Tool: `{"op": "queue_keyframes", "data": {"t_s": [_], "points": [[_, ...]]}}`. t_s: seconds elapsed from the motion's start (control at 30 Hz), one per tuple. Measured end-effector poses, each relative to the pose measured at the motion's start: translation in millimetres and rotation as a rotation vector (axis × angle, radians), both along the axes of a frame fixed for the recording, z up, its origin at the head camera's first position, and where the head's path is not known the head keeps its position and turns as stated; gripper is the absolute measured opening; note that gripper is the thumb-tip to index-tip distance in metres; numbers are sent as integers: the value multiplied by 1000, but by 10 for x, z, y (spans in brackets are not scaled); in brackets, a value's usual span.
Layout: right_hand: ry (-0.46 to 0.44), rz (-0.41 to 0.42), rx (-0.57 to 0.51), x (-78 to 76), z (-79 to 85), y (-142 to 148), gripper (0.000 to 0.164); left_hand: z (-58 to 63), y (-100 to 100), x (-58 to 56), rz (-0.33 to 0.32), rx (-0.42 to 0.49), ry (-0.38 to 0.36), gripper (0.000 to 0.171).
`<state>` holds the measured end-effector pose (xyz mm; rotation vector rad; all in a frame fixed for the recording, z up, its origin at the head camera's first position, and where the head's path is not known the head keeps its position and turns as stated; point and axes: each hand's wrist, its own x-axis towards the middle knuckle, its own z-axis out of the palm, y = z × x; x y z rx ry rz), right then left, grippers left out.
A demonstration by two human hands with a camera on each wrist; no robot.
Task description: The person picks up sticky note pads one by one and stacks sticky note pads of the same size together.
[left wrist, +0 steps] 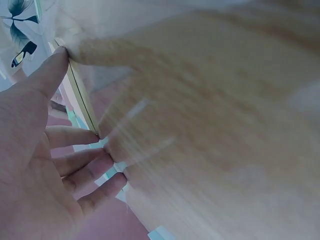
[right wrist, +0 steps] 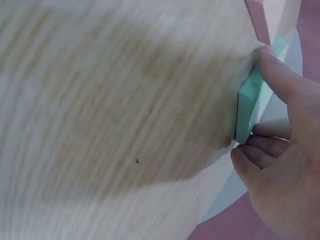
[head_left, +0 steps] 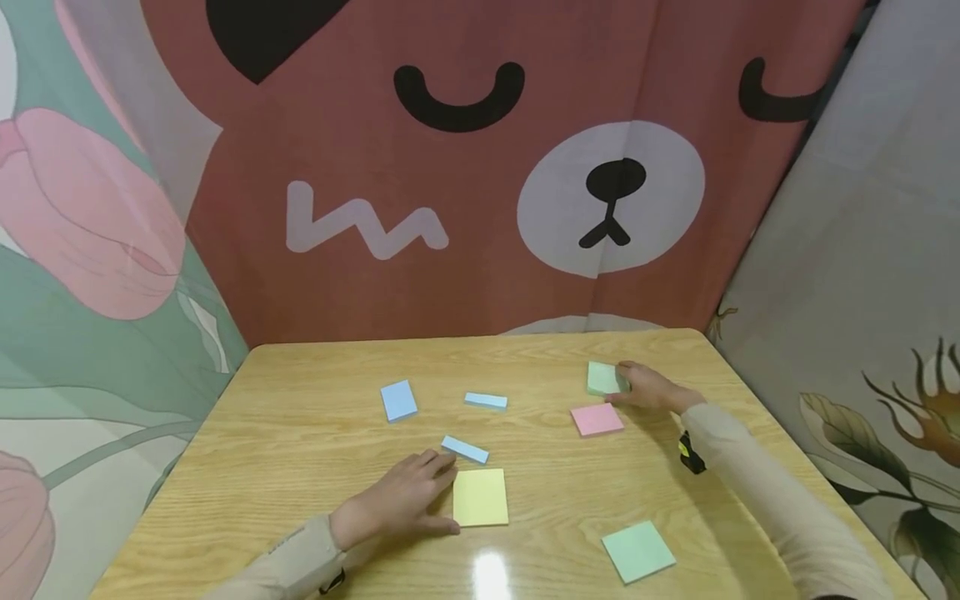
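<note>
My left hand is at the left side of a square yellow sticky note pad, holding it with the thumb at its near corner and the index finger at its far corner. Just beyond the fingers lies a narrow light-blue sticky note pad. At the back right, my right hand holds a green sticky note pad by its right side. In the right wrist view, thumb and fingertips span that green pad's edge. A pink sticky note pad lies just in front of it.
A second narrow light-blue pad and a blue pad lie toward the back of the wooden table. Another green pad lies near the front right. A printed bear curtain hangs behind the table's far edge.
</note>
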<state>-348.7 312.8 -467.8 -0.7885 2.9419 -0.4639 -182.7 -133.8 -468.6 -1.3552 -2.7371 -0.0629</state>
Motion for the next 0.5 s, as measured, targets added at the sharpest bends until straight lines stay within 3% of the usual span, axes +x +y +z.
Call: {"op": "queue_keyframes", "data": {"t_s": [0.27,0.37,0.5], "points": [[-29,-21,43,-5,20,73,72,11,3,-3,-1,-15,-3,79],[-7,-13,31,-11,-2,92,70,18,3,-1,5,-17,-11,79],[60,26,34,-26,-26,101,54,18,-1,0,13,-15,-17,79]]}}
